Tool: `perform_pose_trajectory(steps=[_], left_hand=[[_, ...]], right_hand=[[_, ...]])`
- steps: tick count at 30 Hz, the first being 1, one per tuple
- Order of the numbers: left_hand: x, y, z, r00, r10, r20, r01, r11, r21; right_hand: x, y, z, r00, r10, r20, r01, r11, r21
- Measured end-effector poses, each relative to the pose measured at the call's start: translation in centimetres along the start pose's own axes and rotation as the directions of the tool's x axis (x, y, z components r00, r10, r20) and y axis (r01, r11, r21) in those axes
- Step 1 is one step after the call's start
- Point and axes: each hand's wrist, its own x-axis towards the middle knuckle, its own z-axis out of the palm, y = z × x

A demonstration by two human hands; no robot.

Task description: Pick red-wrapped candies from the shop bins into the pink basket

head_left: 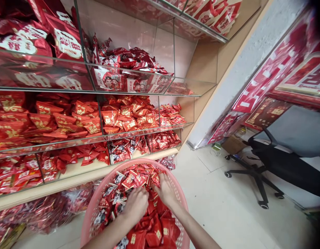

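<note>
A round pink plastic basket (88, 211) with perforated sides stands below the shelves, heaped with small wrapped sweets (135, 179). In its near part are plainer red packets (154, 235) with gold characters; black-and-white printed ones (119, 197) lie along the left. My left hand (138, 204) is over the middle of the heap, knuckles up and fingers curled down; what they grip is hidden. Close to the right rim, my right hand (166, 191) reaches among the sweets, its thumb apart from its fingers, the fingertips partly hidden.
Glass-fronted shelves (79, 138) of red packets rise ahead and to the left. Clear bags of packets (53, 207) lie under the bottom shelf. A black wheeled office chair (261, 173) stands on the tiled floor (214, 207) at right, beside a wall (227, 83).
</note>
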Motion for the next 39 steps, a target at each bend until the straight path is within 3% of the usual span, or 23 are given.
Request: perform_pose_trajectory(steps=[3, 7, 16, 23, 31, 39], left_hand=[[0.3, 1.5, 2.1, 0.992, -0.015, 0.129, 0.035, 0.988, -0.149], [1.4, 1.9, 3.7, 0.992, -0.006, 0.127, 0.029, 0.982, -0.184], [2.4, 1.6, 4.1, 0.998, 0.050, 0.027, -0.039, 0.944, -0.329], [2.3, 1.3, 4.2, 0.999, 0.037, 0.029, -0.026, 0.946, -0.323], [2.3, 1.2, 3.8, 0.998, 0.034, 0.058, -0.016, 0.958, -0.288], [2.9, 1.4, 4.0, 0.998, 0.059, 0.028, -0.048, 0.958, -0.281]], right_hand=[[0.1, -0.3, 0.0, 0.999, 0.026, 0.027, -0.024, 0.998, -0.065], [0.1, 0.0, 0.4, 0.998, 0.061, 0.024, -0.058, 0.992, -0.116], [0.8, 0.3, 1.5, 0.999, -0.030, -0.041, 0.030, 0.999, -0.019], [0.8, -0.6, 0.1, 0.997, -0.019, -0.076, 0.017, 0.999, -0.028], [1.8, 0.5, -3.9, 0.982, -0.001, -0.191, -0.012, 0.998, -0.066], [1.1, 2.6, -3.5, 0.991, 0.017, -0.131, -0.029, 0.996, -0.086]])
